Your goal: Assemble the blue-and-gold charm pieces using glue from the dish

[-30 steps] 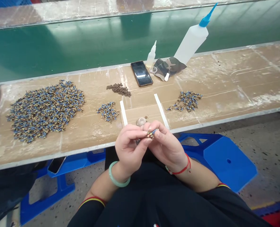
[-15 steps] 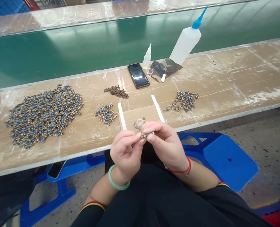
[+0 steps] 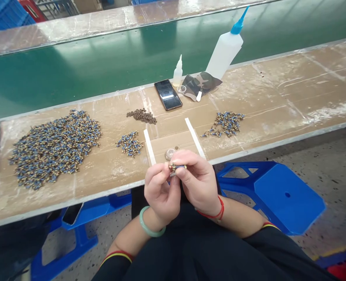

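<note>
In front of my body, just past the bench's near edge, my left hand (image 3: 163, 191) and my right hand (image 3: 196, 180) meet at a small blue-and-gold piece (image 3: 178, 167). The right thumb and fingers pinch its blue end. My left fingertips close at its gold end, where a bit of grey shows; its exact kind is too small to make out. Just beyond my fingers sits a small round clear dish (image 3: 169, 153), with a brown bit (image 3: 176, 148) beside it. A cardboard sheet (image 3: 169, 136) between two white strips (image 3: 149, 146) lies under the dish.
Similar pieces lie in a large heap (image 3: 57, 148) and a small pile (image 3: 130, 144) at left, and another pile (image 3: 228, 123) at right. Behind are brown bits (image 3: 141, 116), a phone (image 3: 168, 95), a small bottle (image 3: 178, 72), and a large bottle (image 3: 224, 54). A blue stool (image 3: 288, 197) stands right.
My left fingers have shifted on the piece, the thumb now lower and further from the index finger. The right hand keeps its pinch. The whole view has tilted slightly.
</note>
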Tool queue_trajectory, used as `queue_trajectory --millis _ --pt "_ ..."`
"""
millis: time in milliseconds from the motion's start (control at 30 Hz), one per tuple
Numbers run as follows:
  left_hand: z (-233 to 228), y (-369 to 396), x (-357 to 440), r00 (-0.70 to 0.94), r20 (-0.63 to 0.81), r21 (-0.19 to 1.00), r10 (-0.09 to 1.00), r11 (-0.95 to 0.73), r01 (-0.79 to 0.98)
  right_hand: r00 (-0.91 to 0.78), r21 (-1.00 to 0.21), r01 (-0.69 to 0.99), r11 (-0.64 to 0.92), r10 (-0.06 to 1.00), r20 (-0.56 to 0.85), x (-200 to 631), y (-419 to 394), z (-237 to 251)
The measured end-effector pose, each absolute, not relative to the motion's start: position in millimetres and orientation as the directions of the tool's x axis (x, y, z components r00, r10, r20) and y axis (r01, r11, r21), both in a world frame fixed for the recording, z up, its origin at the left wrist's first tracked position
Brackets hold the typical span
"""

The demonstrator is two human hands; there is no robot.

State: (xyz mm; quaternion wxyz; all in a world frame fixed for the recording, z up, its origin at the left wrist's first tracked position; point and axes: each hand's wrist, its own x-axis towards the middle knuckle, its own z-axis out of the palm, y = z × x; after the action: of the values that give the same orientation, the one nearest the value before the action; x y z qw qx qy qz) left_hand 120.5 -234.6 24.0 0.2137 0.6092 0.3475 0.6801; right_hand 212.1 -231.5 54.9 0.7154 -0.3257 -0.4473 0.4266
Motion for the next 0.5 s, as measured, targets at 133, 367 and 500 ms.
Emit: queue_trajectory --millis 133,367,500 --pt "25 -233 121 -0.138 0.707 0.707 0.694 -0.701 0.095 0.242 -0.843 -0.298 0.448 0.890 0.387 211 -233 55" --pt "30 -225 111 -0.029 0.746 0.666 0.665 -0.745 0.039 0.255 -0.855 -0.225 0.467 0.875 0.411 215 -236 52" --pt "30 -226 105 0.090 0.662 0.750 0.744 -0.657 -0.076 0.286 -0.846 -0.078 0.528 0.825 0.488 223 -237 53"
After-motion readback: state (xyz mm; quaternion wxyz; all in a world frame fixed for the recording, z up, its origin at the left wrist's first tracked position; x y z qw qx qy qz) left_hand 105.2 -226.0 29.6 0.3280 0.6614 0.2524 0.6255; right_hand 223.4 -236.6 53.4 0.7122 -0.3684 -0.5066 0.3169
